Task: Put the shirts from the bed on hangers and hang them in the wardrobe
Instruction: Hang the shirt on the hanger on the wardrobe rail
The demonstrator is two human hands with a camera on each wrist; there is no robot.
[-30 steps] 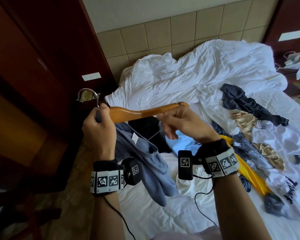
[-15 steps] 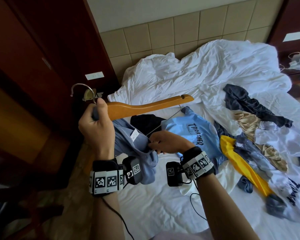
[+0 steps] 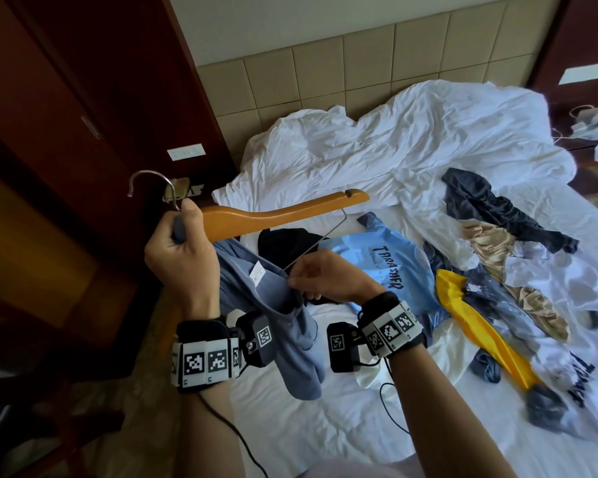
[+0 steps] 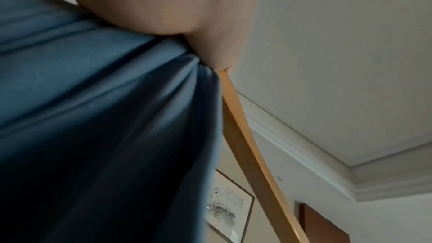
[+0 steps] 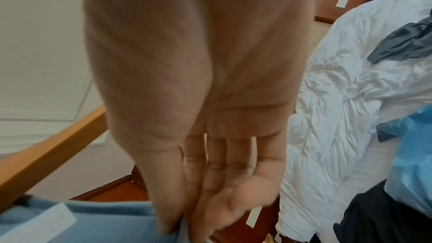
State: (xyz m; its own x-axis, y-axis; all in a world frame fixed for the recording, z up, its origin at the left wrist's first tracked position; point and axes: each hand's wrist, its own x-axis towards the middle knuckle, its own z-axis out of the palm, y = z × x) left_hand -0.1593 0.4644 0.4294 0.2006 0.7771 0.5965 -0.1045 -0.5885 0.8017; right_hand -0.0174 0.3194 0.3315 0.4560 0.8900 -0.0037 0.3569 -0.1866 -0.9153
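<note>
My left hand [image 3: 182, 250] grips a wooden hanger [image 3: 273, 215] at its neck, below the metal hook [image 3: 145, 181], together with a bunch of a grey-blue shirt [image 3: 283, 322]. The shirt hangs from the hanger's near arm; its far arm is bare. The same shirt [image 4: 105, 117] fills the left wrist view beside the hanger's arm [image 4: 247, 145]. My right hand [image 3: 320, 277] pinches the shirt's collar edge [image 5: 112, 223] between thumb and fingers, just under the hanger's wire bar. A light blue printed shirt [image 3: 390, 270] lies on the bed [image 3: 325, 426] behind my right hand.
Several more garments lie across the white bedding: a dark navy one [image 3: 491, 208], a beige one [image 3: 491, 243], a yellow one [image 3: 480, 326] and a black one [image 3: 283, 243]. Dark wooden wardrobe panels [image 3: 66, 115] stand at the left, a tiled headboard wall [image 3: 359, 70] behind.
My right hand left the hanger's far arm, dropped to the grey-blue shirt's collar and now pinches it. My left hand raised the hanger slightly.
</note>
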